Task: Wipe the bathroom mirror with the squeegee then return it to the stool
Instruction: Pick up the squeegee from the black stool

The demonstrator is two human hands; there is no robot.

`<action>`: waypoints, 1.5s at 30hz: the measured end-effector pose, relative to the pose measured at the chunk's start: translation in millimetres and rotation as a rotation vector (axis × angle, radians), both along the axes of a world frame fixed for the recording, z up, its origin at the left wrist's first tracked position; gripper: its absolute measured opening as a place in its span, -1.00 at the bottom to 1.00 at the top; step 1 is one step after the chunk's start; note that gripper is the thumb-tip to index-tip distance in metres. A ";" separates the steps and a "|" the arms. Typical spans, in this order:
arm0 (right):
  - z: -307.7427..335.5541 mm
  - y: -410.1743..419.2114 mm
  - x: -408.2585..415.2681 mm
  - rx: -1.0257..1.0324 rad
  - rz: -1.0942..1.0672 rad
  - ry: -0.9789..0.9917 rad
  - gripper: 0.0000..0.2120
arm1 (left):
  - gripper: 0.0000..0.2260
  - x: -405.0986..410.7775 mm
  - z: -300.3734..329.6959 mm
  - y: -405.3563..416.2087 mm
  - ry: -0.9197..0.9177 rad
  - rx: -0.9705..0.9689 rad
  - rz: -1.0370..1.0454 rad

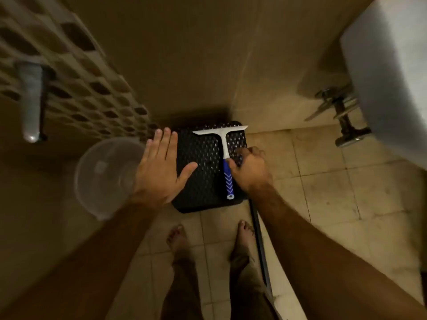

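Squeegee lying on the black stool, right hand at its handle.

The squeegee (225, 155) lies flat on the perforated top of the black stool (198, 181), white blade at the far edge and blue-and-white handle pointing back toward the person. The right hand (250, 168) is at the handle's right side, thumb touching the blue grip just below the white neck, fingers curled down on the stool top beside it (whether they actually grip the handle I cannot tell). The left hand (159, 169) is spread flat and open, holding nothing, over the stool's left edge. A clear plastic bucket (104, 179) stands on the floor just left of the stool, partly behind the left forearm. A white sink (390, 84) juts in at upper right, with metal pipes (342, 112) beneath it, and bare feet (178, 239) stand on the tiled floor (323, 181) near the stool.
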State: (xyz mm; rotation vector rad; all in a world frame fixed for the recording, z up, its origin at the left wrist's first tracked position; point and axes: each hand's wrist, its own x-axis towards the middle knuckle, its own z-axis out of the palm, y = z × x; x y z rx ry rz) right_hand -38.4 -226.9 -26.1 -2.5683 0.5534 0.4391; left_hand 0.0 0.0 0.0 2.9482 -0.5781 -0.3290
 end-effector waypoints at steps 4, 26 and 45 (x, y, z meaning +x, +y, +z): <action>-35.3 12.9 2.9 0.146 -0.161 0.062 -0.47 | -0.22 4.3 -31.9 -2.3 0.013 0.028 -0.025; -33.4 26.7 -9.4 0.490 -0.573 -0.036 -0.81 | -0.22 9.0 -6.8 -18.6 -0.031 -0.071 0.011; 251.3 17.2 5.9 0.458 -0.629 -0.570 -0.73 | -0.21 38.2 266.2 -27.7 -0.437 -0.156 -0.141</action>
